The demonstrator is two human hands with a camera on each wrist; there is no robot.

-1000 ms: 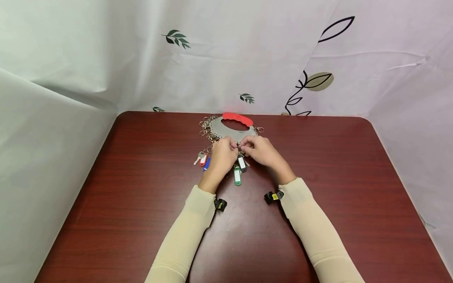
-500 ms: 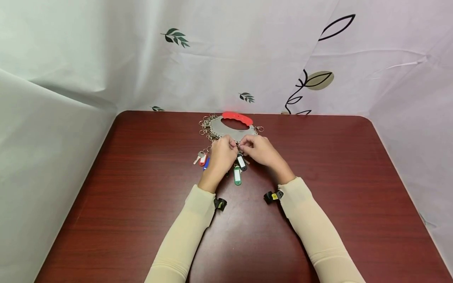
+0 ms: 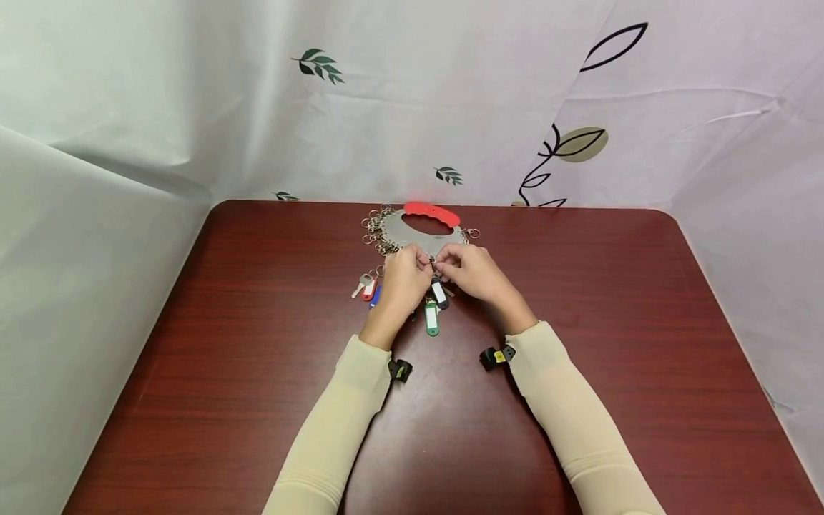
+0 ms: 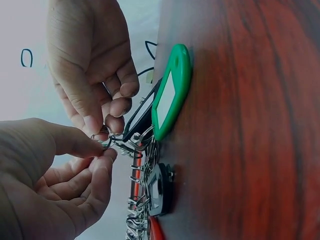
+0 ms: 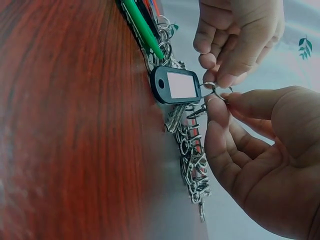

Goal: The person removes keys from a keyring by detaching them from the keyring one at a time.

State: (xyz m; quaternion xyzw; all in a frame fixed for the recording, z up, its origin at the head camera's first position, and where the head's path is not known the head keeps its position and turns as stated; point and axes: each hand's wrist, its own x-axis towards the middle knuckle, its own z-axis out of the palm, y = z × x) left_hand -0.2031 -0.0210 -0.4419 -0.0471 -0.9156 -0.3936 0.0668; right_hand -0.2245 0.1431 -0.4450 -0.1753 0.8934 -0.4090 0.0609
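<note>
One key (image 3: 358,289) lay at left on table (image 3: 257,400), red tag (image 3: 369,290) touching it, blue tag (image 3: 375,297) just beside, partly hidden by left hand (image 3: 405,277). Left hand pinched small metal ring (image 5: 216,92) at near edge of silver plate (image 3: 417,242) with red handle (image 3: 432,213). Green tag (image 3: 432,319), then black tag (image 3: 440,293), sat below fingertips. Right hand (image 3: 476,273) pinched same ring.

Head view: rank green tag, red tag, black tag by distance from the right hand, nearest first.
From the right hand:
1. Black tag: just to its left, slightly lower in the picture.
2. Green tag: also left, below the black tag.
3. Red tag: farthest left, on the other side of the left hand.
</note>
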